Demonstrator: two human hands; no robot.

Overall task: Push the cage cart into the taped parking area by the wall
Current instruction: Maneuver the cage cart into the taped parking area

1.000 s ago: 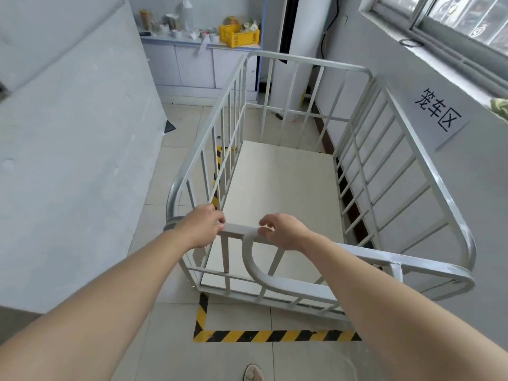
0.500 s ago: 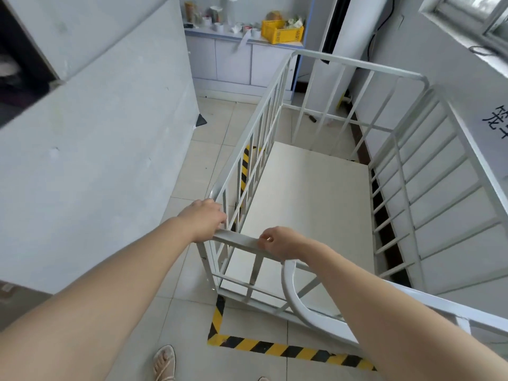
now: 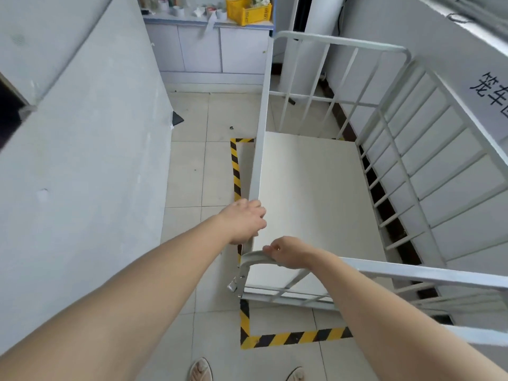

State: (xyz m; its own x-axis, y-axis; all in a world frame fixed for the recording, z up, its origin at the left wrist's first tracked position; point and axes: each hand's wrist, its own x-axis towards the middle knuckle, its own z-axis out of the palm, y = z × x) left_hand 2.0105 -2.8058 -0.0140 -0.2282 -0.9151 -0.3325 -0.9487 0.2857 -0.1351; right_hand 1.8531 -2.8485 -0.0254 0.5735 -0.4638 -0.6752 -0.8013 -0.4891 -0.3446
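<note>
The cage cart is white-painted metal, with barred sides rising around a plain pale deck. It stands against the wall at three o'clock, inside the black-and-yellow tape that shows along its nine and six o'clock edges. The left hand is closed around the near end of the left top rail. The right hand is curled over the curved near corner rail, apparently gripping it, though its fingertips are hidden.
</note>
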